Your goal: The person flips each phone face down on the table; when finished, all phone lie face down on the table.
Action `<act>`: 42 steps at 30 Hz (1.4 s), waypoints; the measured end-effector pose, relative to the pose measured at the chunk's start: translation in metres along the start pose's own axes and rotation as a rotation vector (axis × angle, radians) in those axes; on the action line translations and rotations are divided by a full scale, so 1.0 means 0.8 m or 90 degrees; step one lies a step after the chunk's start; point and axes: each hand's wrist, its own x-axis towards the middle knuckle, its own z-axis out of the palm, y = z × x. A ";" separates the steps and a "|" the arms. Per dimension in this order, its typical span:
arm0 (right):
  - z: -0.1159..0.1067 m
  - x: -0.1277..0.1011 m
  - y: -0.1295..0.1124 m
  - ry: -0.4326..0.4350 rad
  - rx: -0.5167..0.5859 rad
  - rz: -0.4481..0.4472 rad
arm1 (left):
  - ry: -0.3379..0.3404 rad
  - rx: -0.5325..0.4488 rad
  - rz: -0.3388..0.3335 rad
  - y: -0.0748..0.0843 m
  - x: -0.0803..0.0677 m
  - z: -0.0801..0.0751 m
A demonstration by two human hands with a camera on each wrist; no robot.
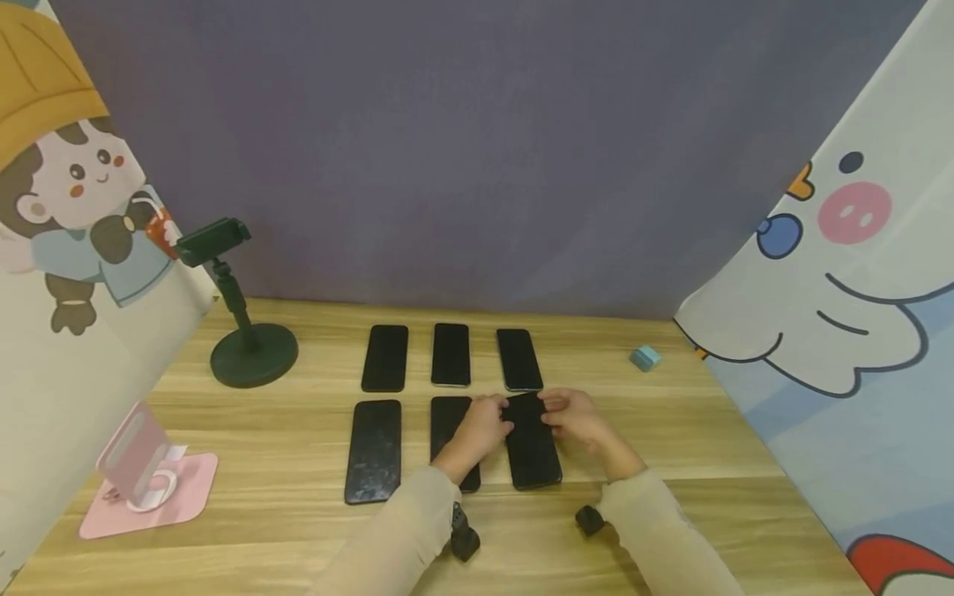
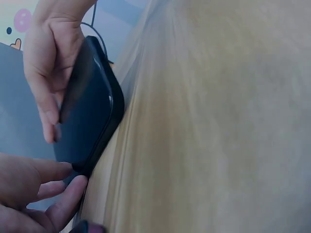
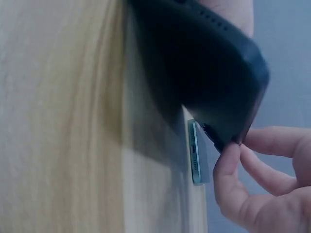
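Head view: both hands, left hand (image 1: 483,426) and right hand (image 1: 577,418), pinch the far corners of a black phone (image 1: 531,443), tilting that end off the worktop (image 1: 671,430). Five other phones (image 1: 384,358) lie alongside and beyond. Bare wood stretches rightward to a small blue cube (image 1: 645,358).

A wooden counter (image 1: 671,430) carries six dark phones in two rows: three far (image 1: 450,354), three near (image 1: 373,451). A black stand (image 1: 246,348) sits far left, a pink stand (image 1: 145,480) near left, and a blue cube (image 1: 645,358) far right.
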 end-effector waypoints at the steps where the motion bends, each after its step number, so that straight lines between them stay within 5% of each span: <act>1: -0.002 -0.001 -0.002 -0.005 0.011 -0.010 | 0.001 -0.002 0.002 0.001 0.000 0.001; 7: -0.015 -0.005 -0.007 -0.039 0.086 -0.040 | 0.034 -0.040 0.039 0.006 -0.002 0.012; 13: -0.020 -0.007 -0.007 -0.097 0.122 -0.035 | 0.055 -0.149 0.070 0.010 -0.006 0.023; 20: -0.022 -0.009 -0.008 -0.152 0.126 -0.068 | 0.082 -0.285 0.055 0.014 -0.005 0.031; 32: -0.012 -0.012 -0.013 -0.112 0.052 -0.090 | 0.066 -0.516 -0.014 0.020 -0.006 0.033; 38: -0.003 -0.010 -0.004 -0.109 -0.003 -0.098 | 0.065 -0.539 -0.005 0.020 -0.008 0.028; 42: -0.002 -0.008 0.001 -0.112 -0.013 -0.087 | 0.071 -0.502 -0.008 0.018 -0.007 0.023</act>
